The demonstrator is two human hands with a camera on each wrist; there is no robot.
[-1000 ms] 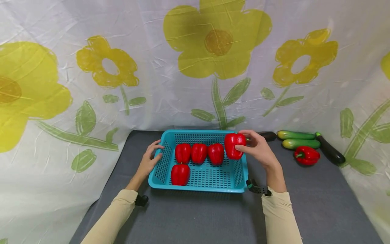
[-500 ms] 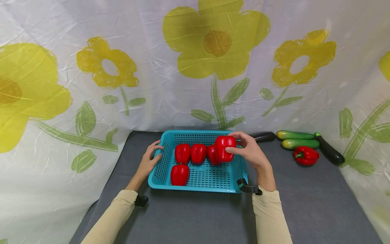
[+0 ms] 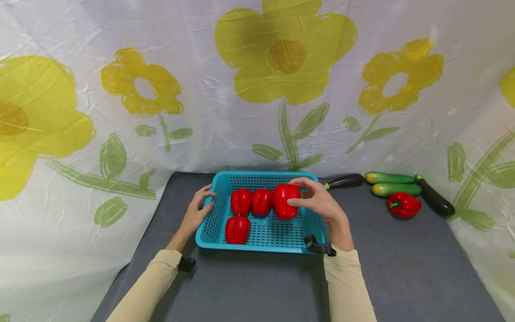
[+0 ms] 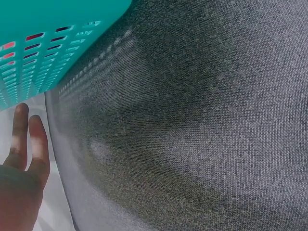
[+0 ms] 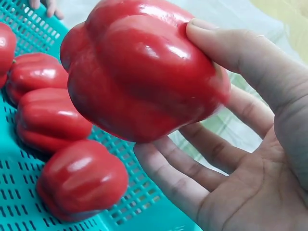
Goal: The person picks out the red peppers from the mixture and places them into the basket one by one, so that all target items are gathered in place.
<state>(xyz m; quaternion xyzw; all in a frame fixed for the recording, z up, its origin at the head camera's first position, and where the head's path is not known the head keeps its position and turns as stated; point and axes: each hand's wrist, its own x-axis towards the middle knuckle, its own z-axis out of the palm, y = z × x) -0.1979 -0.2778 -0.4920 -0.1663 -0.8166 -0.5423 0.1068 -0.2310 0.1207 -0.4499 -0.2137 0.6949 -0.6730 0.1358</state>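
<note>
My right hand (image 3: 322,203) pinches a red bell pepper (image 3: 284,205) between thumb and fingers, above the right part of a blue perforated basket (image 3: 257,248). In the right wrist view the held bell pepper (image 5: 149,72) hangs over other red bell peppers, apart from the basket floor. Two peppers (image 3: 262,203) in the back row show in the head view; the held one covers a third. One more pepper (image 3: 238,230) lies at the basket's front left. At the left rim rests my left hand (image 3: 195,213), its extended fingers (image 4: 39,144) touching the basket.
On the dark grey cloth to the right lie a loose red bell pepper (image 3: 404,205), two green cucumber-like vegetables (image 3: 396,190) and two eggplants (image 3: 436,197). A flowered curtain (image 3: 241,134) rises behind the table.
The right hand has carried its bell pepper leftward, from the basket's right end to over the back row's rightmost pepper. The left hand has stayed at the rim.
</note>
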